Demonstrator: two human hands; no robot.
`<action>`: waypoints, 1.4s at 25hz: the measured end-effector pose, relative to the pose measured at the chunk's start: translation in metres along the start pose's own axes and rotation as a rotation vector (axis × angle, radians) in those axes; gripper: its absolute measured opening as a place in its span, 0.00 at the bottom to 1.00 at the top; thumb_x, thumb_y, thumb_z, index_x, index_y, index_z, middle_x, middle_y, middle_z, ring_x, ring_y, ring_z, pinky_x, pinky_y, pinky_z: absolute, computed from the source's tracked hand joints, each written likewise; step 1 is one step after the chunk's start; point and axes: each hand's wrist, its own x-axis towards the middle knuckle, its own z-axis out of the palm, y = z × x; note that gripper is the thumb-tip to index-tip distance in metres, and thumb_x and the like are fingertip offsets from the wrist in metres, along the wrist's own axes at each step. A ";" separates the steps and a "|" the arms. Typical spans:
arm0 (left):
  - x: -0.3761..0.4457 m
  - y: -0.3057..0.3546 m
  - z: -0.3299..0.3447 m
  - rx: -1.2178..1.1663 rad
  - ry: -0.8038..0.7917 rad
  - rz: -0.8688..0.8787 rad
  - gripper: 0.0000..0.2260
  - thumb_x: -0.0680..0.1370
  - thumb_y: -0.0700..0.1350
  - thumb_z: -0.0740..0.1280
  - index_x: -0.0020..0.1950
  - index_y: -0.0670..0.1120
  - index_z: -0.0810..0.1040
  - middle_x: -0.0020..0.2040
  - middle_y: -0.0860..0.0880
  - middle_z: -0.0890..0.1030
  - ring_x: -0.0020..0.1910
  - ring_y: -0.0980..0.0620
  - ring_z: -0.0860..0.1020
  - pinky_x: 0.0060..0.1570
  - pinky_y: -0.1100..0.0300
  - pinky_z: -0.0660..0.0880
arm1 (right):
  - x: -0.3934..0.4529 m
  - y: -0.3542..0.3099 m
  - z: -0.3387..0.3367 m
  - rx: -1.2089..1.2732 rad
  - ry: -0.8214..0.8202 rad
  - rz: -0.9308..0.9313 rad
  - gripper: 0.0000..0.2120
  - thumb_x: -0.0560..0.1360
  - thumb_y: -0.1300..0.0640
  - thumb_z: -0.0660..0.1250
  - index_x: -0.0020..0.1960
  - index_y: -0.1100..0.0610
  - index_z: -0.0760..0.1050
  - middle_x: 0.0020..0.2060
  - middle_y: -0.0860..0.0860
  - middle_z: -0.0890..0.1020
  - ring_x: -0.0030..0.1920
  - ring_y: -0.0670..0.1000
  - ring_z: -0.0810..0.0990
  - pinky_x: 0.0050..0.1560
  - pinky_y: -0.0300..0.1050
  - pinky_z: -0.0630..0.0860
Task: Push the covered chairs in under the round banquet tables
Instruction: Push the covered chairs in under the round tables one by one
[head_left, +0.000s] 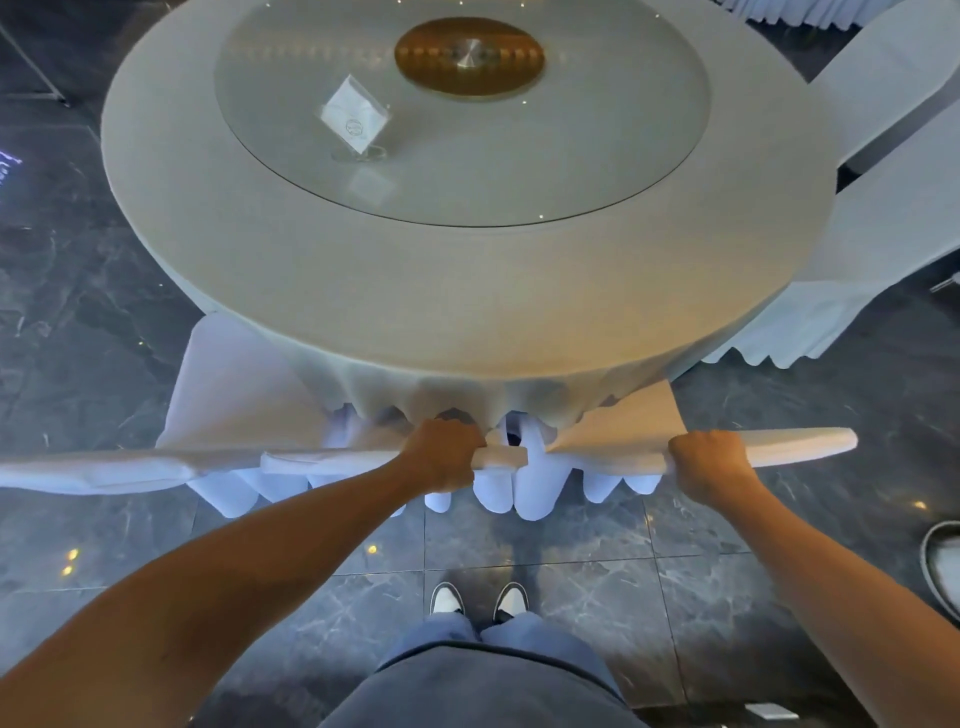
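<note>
Closest in, a pair of black-and-white sneakers (478, 603) stands on the dark marble-tiled floor (597, 540), below blue trouser legs. Two bare forearms reach forward from there. The left hand (444, 457) curls its fingers over the top edge of the left covered chair (228, 410), near that chair back's right end; the right hand (709, 462) grips the top edge of the right covered chair (623, 431) in the same way. The two white-covered chair backs stand side by side, just apart, with their seats pushed up against the hanging tablecloth, and the pleated skirts (519, 493) of the covers hang below the hands. The legs and seats are hidden under cloth, so how far they sit under the table cannot be judged. Beyond them spreads the round banquet table (467, 291) in a pale cloth, carrying a glass turntable (597, 156) with a gold hub (470, 54) and a clear card stand (356, 119) whose print is too small to read. To the far right, more covered chairs (893, 208) crowd the table edge, partly cut off by the frame. A curved grey object (940, 561) at the right edge is cropped and unclear.
</note>
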 end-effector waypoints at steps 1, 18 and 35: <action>0.000 -0.001 0.001 -0.013 -0.010 -0.011 0.11 0.73 0.43 0.66 0.54 0.53 0.79 0.45 0.50 0.81 0.38 0.49 0.74 0.30 0.61 0.63 | 0.001 -0.001 -0.003 -0.015 0.007 0.001 0.08 0.75 0.55 0.62 0.53 0.50 0.77 0.46 0.46 0.82 0.48 0.50 0.82 0.42 0.41 0.70; 0.000 -0.014 0.000 -0.005 0.031 0.068 0.05 0.69 0.41 0.66 0.42 0.50 0.76 0.32 0.54 0.73 0.32 0.52 0.71 0.29 0.60 0.60 | 0.013 -0.053 -0.040 0.024 0.074 -0.118 0.11 0.74 0.55 0.64 0.56 0.53 0.77 0.48 0.49 0.82 0.49 0.51 0.81 0.46 0.42 0.73; 0.007 -0.017 0.016 0.037 0.074 0.052 0.09 0.68 0.43 0.66 0.45 0.52 0.80 0.38 0.52 0.79 0.38 0.49 0.79 0.30 0.59 0.63 | 0.003 -0.038 -0.026 -0.015 0.077 -0.086 0.12 0.76 0.54 0.62 0.57 0.52 0.77 0.50 0.48 0.82 0.51 0.51 0.82 0.47 0.42 0.74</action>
